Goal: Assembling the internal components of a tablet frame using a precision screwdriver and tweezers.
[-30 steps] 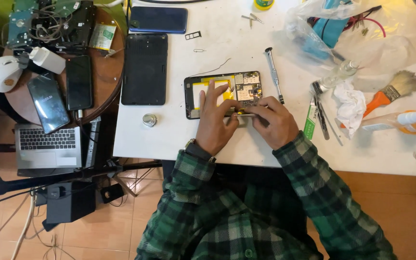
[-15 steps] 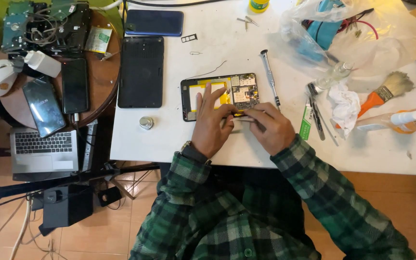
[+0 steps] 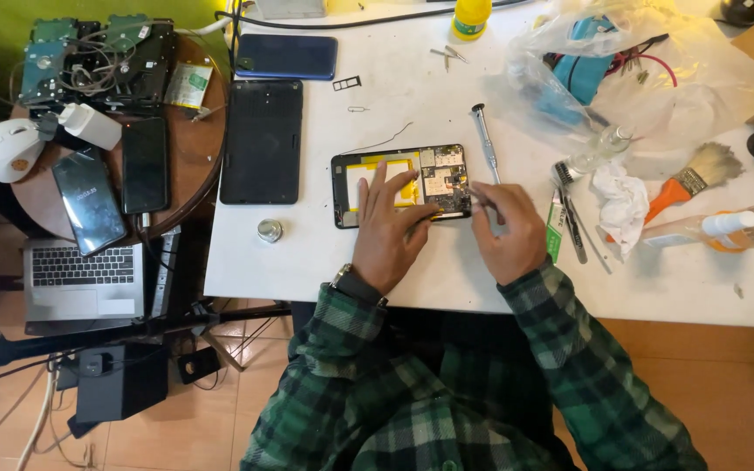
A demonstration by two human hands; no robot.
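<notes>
Head view: both hands on an opened tablet

Head camera, looking down on a white table (image 3: 412,270). An opened tablet (image 3: 400,185) lies flat near the table's front edge, back cover off, with a yellow-taped area on its left half and a circuit board on its right half.

The left hand (image 3: 387,228) rests on the tablet, fingers (image 3: 380,185) spread and pressed flat on the yellow area; it grips nothing. The right hand (image 3: 506,228) sits just beside the tablet's right edge, fingers pinched shut on a thin tool (image 3: 478,200) whose tip points at the board; the tool's kind cannot be told.

A screwdriver (image 3: 484,139) lies just beyond the right hand. A black cover panel (image 3: 262,141) lies left of the tablet, well apart. A paintbrush (image 3: 689,179) and crumpled tissue (image 3: 619,201) lie to the right.
</notes>
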